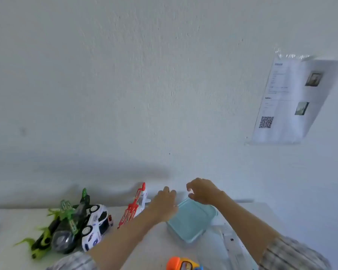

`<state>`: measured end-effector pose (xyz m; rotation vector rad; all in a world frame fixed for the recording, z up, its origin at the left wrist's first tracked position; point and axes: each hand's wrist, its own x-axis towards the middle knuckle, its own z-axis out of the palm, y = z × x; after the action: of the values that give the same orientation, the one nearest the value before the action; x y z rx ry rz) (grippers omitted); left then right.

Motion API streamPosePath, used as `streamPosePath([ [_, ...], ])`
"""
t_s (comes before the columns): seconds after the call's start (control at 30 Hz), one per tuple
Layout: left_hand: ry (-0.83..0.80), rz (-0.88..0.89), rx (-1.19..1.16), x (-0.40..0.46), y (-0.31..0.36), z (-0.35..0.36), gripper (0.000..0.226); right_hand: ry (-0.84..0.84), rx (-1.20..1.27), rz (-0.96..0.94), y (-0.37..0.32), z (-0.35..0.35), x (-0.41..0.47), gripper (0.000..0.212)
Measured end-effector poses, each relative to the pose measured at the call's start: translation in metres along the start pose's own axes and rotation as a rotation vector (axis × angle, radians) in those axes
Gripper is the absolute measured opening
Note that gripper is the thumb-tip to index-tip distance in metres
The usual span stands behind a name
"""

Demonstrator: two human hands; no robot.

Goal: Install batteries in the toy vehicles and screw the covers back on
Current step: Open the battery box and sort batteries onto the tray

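A pale, rough-plastered wall fills most of what we see, with a printed sheet in a clear plastic sleeve, bearing a QR code, taped to it at the right; below runs a white tabletop. Our hands reach over a pale blue, square plastic box with a lid standing near the wall; the left hand lies at the box's left edge, fingers curled loosely, though we cannot tell whether it grips the lid; the right hand hovers above the far corner, thumb and fingers bent apart, pinching nothing. The toy vehicles wait to the left: a red and white toy plane just beside the left hand; a white and blue toy police car tipped against a black and green toy aircraft; an orange and yellow toy sits at the bottom edge, cut off; plaid sleeves cover both upper arms.
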<state>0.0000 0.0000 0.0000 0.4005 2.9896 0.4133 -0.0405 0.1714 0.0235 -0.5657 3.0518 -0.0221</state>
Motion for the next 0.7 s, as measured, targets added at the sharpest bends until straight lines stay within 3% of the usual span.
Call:
streamPosePath([
  [0.13,-0.107,-0.126,-0.093,0.011,0.002,0.04,0.041,-0.102,0.073,0.231,0.025,0.047,-0.006,0.043],
  [0.27,-0.135,-0.25,-0.248,0.022,-0.005,0.065,0.048,-0.128,0.304,0.441,0.048,0.074,-0.009,0.041],
  [0.4,-0.106,-0.307,-0.363,0.025,-0.009,0.075,0.04,-0.083,0.581,0.477,0.058,0.094,-0.007,0.039],
  [0.7,0.028,-0.402,-0.396,0.017,-0.012,0.063,0.035,0.078,0.712,0.599,0.045,0.083,-0.008,0.042],
])
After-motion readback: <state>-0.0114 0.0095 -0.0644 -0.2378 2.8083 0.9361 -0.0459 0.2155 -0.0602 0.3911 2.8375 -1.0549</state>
